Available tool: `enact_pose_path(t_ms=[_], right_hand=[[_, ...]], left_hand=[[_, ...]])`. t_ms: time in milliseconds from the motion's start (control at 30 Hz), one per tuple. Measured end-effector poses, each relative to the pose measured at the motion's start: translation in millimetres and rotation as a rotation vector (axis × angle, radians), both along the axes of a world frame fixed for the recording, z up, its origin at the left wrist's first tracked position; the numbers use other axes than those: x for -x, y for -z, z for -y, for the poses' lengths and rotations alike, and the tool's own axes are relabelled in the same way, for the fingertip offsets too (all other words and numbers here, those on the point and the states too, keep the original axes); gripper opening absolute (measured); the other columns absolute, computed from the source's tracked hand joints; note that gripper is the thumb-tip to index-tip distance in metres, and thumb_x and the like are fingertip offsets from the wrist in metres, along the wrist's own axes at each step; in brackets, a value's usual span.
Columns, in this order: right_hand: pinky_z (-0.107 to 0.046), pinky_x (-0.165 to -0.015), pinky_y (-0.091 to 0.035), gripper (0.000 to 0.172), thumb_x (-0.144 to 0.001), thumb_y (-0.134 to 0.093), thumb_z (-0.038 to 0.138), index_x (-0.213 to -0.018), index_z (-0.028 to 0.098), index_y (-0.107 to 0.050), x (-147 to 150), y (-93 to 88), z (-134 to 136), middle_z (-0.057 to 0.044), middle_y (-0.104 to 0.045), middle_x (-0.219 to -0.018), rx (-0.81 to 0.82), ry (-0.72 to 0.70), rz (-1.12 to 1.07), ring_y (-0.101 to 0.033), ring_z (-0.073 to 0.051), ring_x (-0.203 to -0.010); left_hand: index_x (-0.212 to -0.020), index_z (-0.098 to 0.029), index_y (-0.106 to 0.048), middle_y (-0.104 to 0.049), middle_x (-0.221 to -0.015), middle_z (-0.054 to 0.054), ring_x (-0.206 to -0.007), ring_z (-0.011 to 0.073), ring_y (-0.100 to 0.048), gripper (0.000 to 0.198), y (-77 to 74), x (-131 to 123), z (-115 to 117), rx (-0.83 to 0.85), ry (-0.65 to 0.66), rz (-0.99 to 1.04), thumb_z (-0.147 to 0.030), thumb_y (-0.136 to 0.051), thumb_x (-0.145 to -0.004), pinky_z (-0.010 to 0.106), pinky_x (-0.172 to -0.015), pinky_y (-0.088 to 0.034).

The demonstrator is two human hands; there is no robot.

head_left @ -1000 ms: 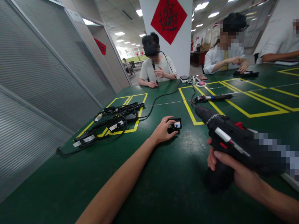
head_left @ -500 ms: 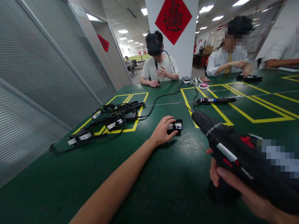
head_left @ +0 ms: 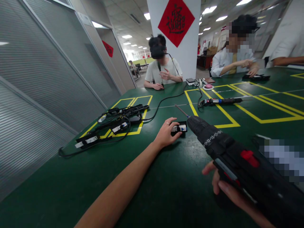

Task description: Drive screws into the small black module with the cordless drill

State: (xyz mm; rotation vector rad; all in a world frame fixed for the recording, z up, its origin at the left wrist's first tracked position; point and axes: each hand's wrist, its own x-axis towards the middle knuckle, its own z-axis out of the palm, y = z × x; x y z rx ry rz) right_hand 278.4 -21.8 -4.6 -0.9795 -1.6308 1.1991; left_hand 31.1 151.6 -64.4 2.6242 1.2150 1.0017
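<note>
Head view: on the table (head_left: 185, 171), a small black part (head_left: 183, 128) is pinched by the left hand (head_left: 168, 132); the drill (head_left: 225, 147) is gripped by the right hand (head_left: 234, 193). Fingers could be scratched if the long bit (head_left: 181, 111) is lowered off-line.

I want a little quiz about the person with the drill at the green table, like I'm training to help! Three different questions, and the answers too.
1. Pick one. What does the person's right hand hold?
A) a cup
B) a drill
C) a book

2. True or false: the fingers of the person's left hand are on the red sign.

3. Fill in the missing word: the tape on the table is ____.

Key:
1. B, a drill.
2. False. They are on a small black case; the sign is on the pillar behind.
3. Yellow.
</note>
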Motion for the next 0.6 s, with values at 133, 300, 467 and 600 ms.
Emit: enact_pose_path(t_ms=[133,300,467,600], right_hand=[[-0.035,-0.061,-0.061,0.01,-0.075,-0.069,0.037,-0.074,0.027,-0.07,2.3,-4.9,-0.7,0.001,-0.065,-0.063,-0.053,0.048,0.048,-0.063,-0.017,-0.058],[-0.026,-0.06,-0.062,0.017,-0.082,-0.06,0.039,-0.078,0.028,-0.071,-6.3,-12.1,2.3,0.002,-0.066,-0.063,-0.086,0.147,0.173,-0.066,-0.015,-0.063],[-0.039,-0.07,-0.065,0.018,-0.078,-0.068,0.025,-0.091,0.037,-0.071,-12.6,-11.9,-2.6,0.002,-0.071,-0.082,-0.096,0.198,0.195,-0.07,-0.025,-0.08],[-0.042,-0.071,-0.064,0.016,-0.08,-0.066,0.029,-0.093,0.039,-0.069,-18.8,1.0,-6.0,0.001,-0.071,-0.086,-0.121,0.213,0.14,-0.069,-0.028,-0.087]], left_hand=[[-0.113,-0.02,-0.057,-0.047,-0.137,0.013,-0.133,0.029,-0.04,0.033,-0.5,0.4,0.8,0.003,-0.011,-0.013,-0.033,-0.062,-0.084,0.048,-0.111,-0.035],[-0.11,-0.021,-0.058,-0.047,-0.138,0.012,-0.134,0.0277,-0.039,0.029,2.0,0.2,-2.1,0.014,-0.017,-0.004,-0.033,-0.061,-0.085,0.047,-0.111,-0.035],[-0.112,-0.023,-0.059,-0.047,-0.138,0.011,-0.132,0.0278,-0.041,0.029,0.3,-0.5,-2.3,0.027,-0.018,0.011,-0.033,-0.062,-0.084,0.049,-0.11,-0.037],[-0.111,-0.022,-0.059,-0.048,-0.137,0.011,-0.131,0.0278,-0.043,0.029,-1.2,-1.1,-1.4,0.032,-0.019,0.015,-0.033,-0.062,-0.084,0.048,-0.11,-0.037]])
